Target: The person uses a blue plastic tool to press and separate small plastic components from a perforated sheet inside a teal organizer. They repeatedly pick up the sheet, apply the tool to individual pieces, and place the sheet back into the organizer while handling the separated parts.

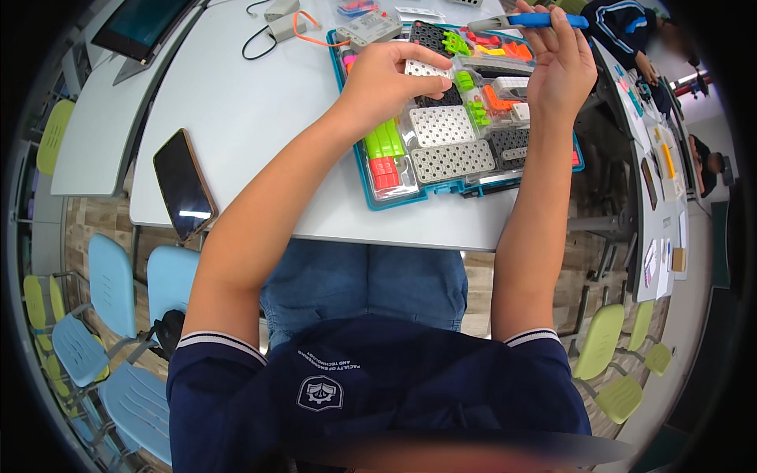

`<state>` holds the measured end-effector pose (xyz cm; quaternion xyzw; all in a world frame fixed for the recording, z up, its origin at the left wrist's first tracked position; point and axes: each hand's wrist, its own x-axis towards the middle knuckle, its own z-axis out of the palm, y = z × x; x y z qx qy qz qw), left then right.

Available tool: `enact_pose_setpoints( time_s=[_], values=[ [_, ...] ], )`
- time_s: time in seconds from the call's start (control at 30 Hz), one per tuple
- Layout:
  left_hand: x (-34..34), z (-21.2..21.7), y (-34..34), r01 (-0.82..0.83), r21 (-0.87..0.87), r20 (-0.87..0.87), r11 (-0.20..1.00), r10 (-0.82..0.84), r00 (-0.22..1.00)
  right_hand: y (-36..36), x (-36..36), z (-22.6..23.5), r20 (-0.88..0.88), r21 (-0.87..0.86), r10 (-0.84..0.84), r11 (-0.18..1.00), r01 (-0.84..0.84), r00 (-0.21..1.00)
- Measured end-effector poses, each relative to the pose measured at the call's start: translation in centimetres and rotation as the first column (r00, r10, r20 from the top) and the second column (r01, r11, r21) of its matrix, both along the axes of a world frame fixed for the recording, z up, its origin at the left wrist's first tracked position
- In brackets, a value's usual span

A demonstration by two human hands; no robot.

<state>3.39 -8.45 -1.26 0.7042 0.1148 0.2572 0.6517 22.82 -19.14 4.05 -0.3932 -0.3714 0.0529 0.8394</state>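
Classroom setting, wood-look floor, pale blue chairs (110, 284) at lower left and lime-green chairs (611, 355) at lower right. Light grey bench (236, 102) carries everything; a second bench (658, 197) at right holds papers and small cards, too small to tell apart.

Parts tray (441, 189), teal-rimmed, clear compartments, sits on the bench straight ahead of the person, near the front edge. Inside: white perforated plates (441, 126) in the middle, a grey perforated plate (453, 160) below them, black perforated plates (509, 142) to the right and at the top, green bars (384, 140) and red blocks (385, 173) in the left compartments, orange and pink bits (505, 49) along the top right.

Left hand (382, 79) is over the tray's upper left part, grip closed on a small white perforated plate (426, 68), thumb on top, fingers curled under it. Right hand (561, 67) is raised over the tray's upper right corner, grip pinched on a blue-handled tool (544, 20) that lies roughly level, grey tip pointing left toward the left hand. The hands are near each other, not touching.

Black phone (184, 185), screen up, lies on the bench at left, well apart from the tray. Laptop (142, 27) at the top left on another bench. Small grey box (369, 27) with an orange cable (311, 35) just beyond the tray's top left corner. White label strip (419, 13) at the top edge, print unreadable.

Another person in dark blue (623, 27) sits at top right.
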Motion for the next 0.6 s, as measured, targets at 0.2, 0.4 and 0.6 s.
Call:
enact_pose_setpoints(
  time_s=[0.2,0.4,0.6],
  values=[
    [0.2,-0.3,-0.1,0.054,0.001,0.004,0.999,-0.054,0.999,0.3,-1.1,0.1,0.037,-0.024,0.011,1.000,-0.011,0.999],
    [0.1,-0.2,0.0,0.038,0.063,-0.020,0.997,-0.037,0.999,0.7,-3.0,0.3,0.110,-0.063,-0.013,0.998,0.020,0.994],
    [0.2,-0.2,-0.1,0.034,0.092,-0.028,0.995,-0.032,0.999,0.6,-4.3,0.7,0.166,-0.083,-0.029,0.996,0.043,0.986]
  ],
)
